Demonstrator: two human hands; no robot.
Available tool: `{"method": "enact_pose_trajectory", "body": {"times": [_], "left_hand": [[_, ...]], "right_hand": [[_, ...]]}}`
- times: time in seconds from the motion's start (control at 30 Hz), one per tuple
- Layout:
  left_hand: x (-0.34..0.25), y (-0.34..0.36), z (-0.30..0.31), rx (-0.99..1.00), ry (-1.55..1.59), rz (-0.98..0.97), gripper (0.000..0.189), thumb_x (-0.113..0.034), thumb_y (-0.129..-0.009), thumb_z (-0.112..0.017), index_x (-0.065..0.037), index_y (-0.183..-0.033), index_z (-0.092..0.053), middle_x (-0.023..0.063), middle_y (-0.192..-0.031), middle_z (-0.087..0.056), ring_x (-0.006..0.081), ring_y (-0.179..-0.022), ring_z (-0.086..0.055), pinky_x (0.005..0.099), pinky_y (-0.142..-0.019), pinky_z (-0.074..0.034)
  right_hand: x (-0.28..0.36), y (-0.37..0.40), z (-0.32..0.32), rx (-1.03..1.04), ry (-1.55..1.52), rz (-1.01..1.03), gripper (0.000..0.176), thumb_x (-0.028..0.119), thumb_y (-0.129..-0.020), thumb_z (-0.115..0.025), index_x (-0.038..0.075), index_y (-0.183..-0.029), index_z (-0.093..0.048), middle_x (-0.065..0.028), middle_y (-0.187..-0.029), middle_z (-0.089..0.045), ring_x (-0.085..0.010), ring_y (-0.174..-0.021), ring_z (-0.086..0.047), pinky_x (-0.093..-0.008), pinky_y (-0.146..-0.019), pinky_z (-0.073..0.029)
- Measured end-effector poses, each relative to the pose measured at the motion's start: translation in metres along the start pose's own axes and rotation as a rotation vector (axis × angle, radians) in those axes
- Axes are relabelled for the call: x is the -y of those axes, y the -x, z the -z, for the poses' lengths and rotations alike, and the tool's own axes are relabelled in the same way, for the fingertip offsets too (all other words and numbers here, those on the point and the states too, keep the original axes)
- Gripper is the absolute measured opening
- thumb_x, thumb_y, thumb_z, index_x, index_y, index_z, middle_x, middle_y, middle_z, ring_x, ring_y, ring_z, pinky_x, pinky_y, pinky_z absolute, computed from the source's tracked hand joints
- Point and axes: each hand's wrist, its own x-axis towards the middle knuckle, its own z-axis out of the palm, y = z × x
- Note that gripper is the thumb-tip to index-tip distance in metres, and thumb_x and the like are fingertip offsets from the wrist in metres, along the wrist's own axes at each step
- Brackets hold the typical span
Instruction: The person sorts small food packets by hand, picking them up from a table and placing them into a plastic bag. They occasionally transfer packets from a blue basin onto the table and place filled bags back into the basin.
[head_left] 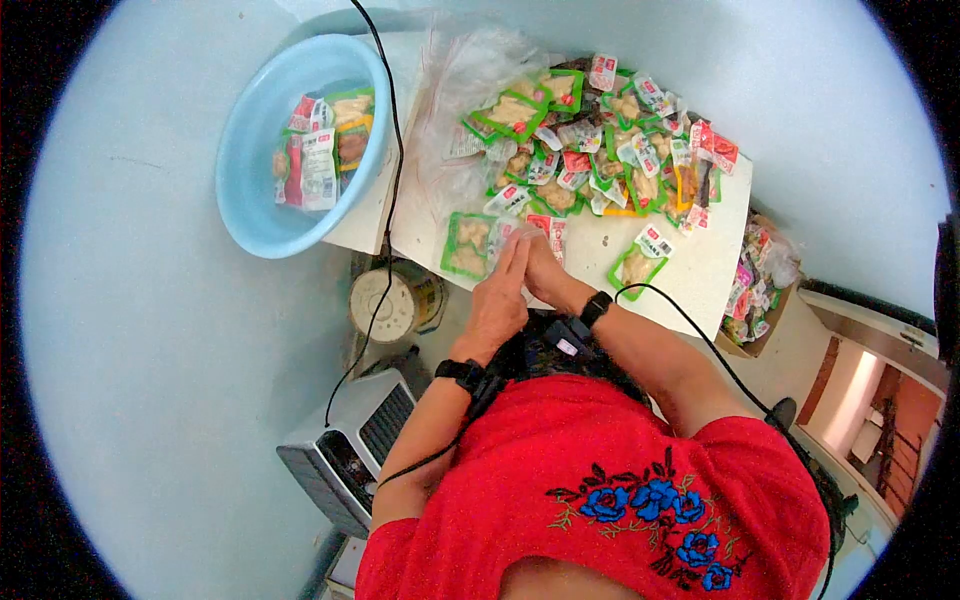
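Observation:
Both hands meet at the front edge of the white table (600, 260). My left hand (500, 295) and my right hand (545, 268) are close together, fingers pressed toward each other over a clear plastic bag (503, 238). What the fingertips grip is too small to make out. Beside them lies a green-edged food packet (466, 246), under or in clear plastic. A red and white packet (552, 232) is just behind the fingers. Another green-edged packet (637, 265) lies apart to the right. A big pile of small packets (610, 150) covers the back of the table.
A blue basin (235, 190) with several packets stands at the back left. Clear plastic bags (450, 100) lie beside the pile. A box of packets (755, 290) stands low at the right. A round stool (385, 305) and a grey appliance (355, 440) are below left. Black cables hang across the view.

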Motion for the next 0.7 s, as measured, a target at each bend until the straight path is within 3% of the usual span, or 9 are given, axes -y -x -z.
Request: {"method": "enact_pose_trajectory", "body": {"times": [0.07,0.17,0.27,0.37,0.47,0.57,0.67,0.7], "left_hand": [[0.001,0.0,0.001,0.023,-0.003,0.019,0.076,0.01,-0.068,-0.051,-0.007,-0.14,-0.034,0.0134,-0.149,-0.028,0.0411,-0.101,-0.058,0.0447,-0.075,-0.052],[0.002,0.0,0.004,0.089,-0.013,0.066,0.075,0.008,-0.069,-0.05,-0.008,-0.141,-0.033,0.014,-0.15,-0.027,0.0418,-0.101,-0.058,0.0451,-0.078,-0.053],[0.0,-0.001,0.007,0.149,-0.037,0.099,0.071,0.006,-0.07,-0.05,-0.007,-0.138,-0.037,0.0154,-0.149,-0.028,0.0421,-0.102,-0.058,0.046,-0.079,-0.053],[0.003,-0.001,0.003,0.153,-0.058,0.064,0.064,0.006,-0.07,-0.051,-0.007,-0.133,-0.044,0.0168,-0.147,-0.031,0.0426,-0.102,-0.058,0.0469,-0.08,-0.053],[0.008,0.003,-0.002,0.097,-0.096,0.005,0.061,0.006,-0.07,-0.051,-0.007,-0.13,-0.047,0.0182,-0.144,-0.035,0.0416,-0.097,-0.06,0.0457,-0.074,-0.053],[0.011,0.003,-0.006,0.065,-0.132,0.001,0.058,0.007,-0.07,-0.051,-0.004,-0.127,-0.048,0.0176,-0.143,-0.037,0.0401,-0.097,-0.06,0.0444,-0.073,-0.053],[0.009,0.006,-0.006,0.031,-0.132,0.015,0.055,0.007,-0.071,-0.05,-0.001,-0.126,-0.048,0.016,-0.141,-0.039,0.0387,-0.1,-0.059,0.0433,-0.076,-0.052],[0.009,0.006,-0.006,0.015,-0.128,0.017,0.055,0.007,-0.071,-0.05,0.0,-0.126,-0.048,0.0154,-0.141,-0.039,0.0382,-0.101,-0.058,0.0428,-0.078,-0.051]], "right_hand": [[-0.004,0.003,0.004,-0.062,0.058,-0.021,0.02,0.014,-0.091,-0.051,-0.001,-0.095,-0.063,-0.0066,-0.086,-0.063,-0.018,-0.082,-0.062,-0.034,-0.07,-0.05],[0.049,0.031,0.009,-0.096,0.377,-0.2,0.02,0.014,-0.087,-0.054,0.002,-0.098,-0.066,-0.0108,-0.085,-0.067,-0.0228,-0.076,-0.065,-0.0357,-0.067,-0.051],[0.054,0.02,0.048,-0.262,0.683,0.178,0.022,0.01,-0.082,-0.057,0.005,-0.099,-0.069,-0.0141,-0.086,-0.069,-0.0309,-0.072,-0.066,-0.0396,-0.068,-0.054],[0.054,-0.001,0.078,-0.211,1.198,0.492,0.034,0.005,-0.078,-0.057,0.004,-0.111,-0.063,-0.0161,-0.109,-0.065,-0.0352,-0.084,-0.065,-0.044,-0.071,-0.055],[0.064,-0.004,0.077,-0.011,1.452,0.543,0.044,0.004,-0.081,-0.054,0.005,-0.125,-0.053,-0.0148,-0.13,-0.052,-0.0359,-0.097,-0.06,-0.0469,-0.073,-0.055],[0.061,-0.004,0.081,0.023,1.646,0.513,0.058,-0.002,-0.073,-0.058,0.008,-0.129,-0.047,-0.0118,-0.146,-0.032,-0.0348,-0.095,-0.057,-0.0419,-0.069,-0.053],[0.054,0.004,0.088,0.067,1.803,0.49,0.053,-0.002,-0.072,-0.057,0.003,-0.124,-0.05,-0.0091,-0.149,-0.029,-0.0343,-0.093,-0.056,-0.0415,-0.07,-0.053],[0.05,0.006,0.094,0.071,1.781,0.481,0.048,0.001,-0.078,-0.054,0.003,-0.125,-0.048,-0.0117,-0.142,-0.034,-0.0347,-0.091,-0.057,-0.0436,-0.07,-0.052]]}}
